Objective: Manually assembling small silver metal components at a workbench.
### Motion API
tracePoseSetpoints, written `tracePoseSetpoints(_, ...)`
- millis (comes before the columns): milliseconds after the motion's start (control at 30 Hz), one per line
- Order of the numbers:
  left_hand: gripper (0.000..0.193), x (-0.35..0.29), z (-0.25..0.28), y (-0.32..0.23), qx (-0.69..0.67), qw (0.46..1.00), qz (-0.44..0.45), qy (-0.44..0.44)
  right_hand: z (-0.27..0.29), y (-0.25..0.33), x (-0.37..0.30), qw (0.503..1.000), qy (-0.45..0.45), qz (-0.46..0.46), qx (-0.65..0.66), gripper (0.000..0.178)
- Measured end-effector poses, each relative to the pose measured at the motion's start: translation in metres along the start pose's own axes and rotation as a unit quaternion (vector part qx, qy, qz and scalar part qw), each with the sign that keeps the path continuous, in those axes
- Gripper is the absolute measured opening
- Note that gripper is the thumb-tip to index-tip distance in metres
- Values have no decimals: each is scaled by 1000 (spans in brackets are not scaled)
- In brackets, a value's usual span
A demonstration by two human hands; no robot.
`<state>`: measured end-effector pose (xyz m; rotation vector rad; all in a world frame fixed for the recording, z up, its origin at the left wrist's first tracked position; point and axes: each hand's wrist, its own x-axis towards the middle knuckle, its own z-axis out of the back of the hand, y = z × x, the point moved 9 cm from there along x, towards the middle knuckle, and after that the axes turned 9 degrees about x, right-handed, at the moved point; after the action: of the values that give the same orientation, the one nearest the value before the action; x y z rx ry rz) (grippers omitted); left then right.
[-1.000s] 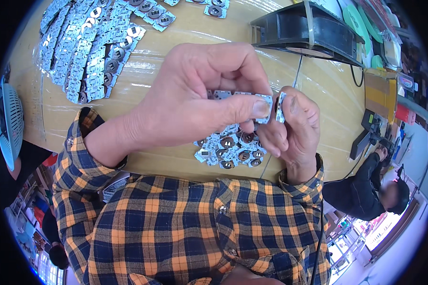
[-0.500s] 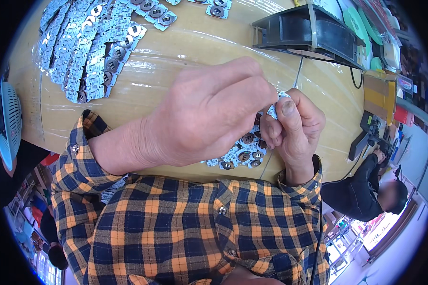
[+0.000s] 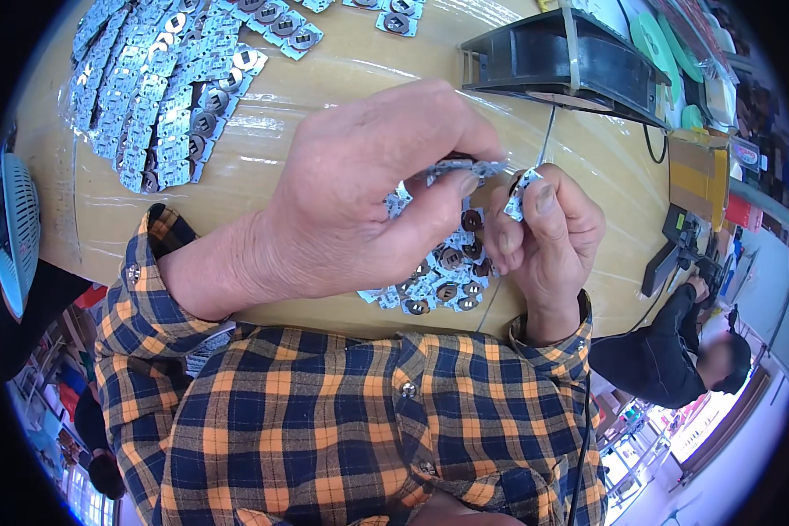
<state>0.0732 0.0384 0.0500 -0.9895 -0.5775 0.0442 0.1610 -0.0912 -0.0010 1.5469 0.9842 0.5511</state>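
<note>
My left hand (image 3: 351,197) pinches a short strip of small circuit boards (image 3: 456,167) between thumb and forefinger, above the table. Just to its right, my right hand (image 3: 559,230) grips a single small circuit board (image 3: 523,191) between thumb and curled fingers. A narrow gap separates the strip from that board. Beneath the hands, near the table's front edge, lies a heap of loose small circuit boards (image 3: 447,291) with dark round parts on them; my left hand partly covers it.
Overlapping strips of joined boards (image 3: 140,96) cover the far left of the table (image 3: 324,79). A black fan-like unit (image 3: 561,57) stands far right, near a cardboard box (image 3: 700,175). A light blue basket (image 3: 16,228) is at the left edge. Another person (image 3: 657,355) works at right.
My hands were close together, fingertips at one board. Now my left hand has drawn back leftward with the strip, and the single board stays in my right hand, apart from it.
</note>
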Motion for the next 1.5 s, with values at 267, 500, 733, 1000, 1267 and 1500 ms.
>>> tracePoseSetpoints(267,28,0,-7,-7,-7,999,-48,15,-1,0,-2,999,-6,-5,-32,31)
tracePoseSetpoints(500,23,2,-11,-13,-6,992,-98,80,-1,-4,-1,999,-28,-35,13,31)
tracePoseSetpoints(733,18,6,3,10,-104,994,26,31,-15,13,0,975,37,49,-212,27)
tracePoseSetpoints(1000,15,-4,-25,17,-243,948,127,162,-6,31,-1,967,41,134,-213,21)
tracePoseSetpoints(1267,12,-5,-29,15,-217,957,90,167,-20,34,-3,941,62,212,-256,31)
tracePoseSetpoints(1500,12,-6,-23,18,-80,989,79,91,-15,30,-4,938,10,185,-295,29)
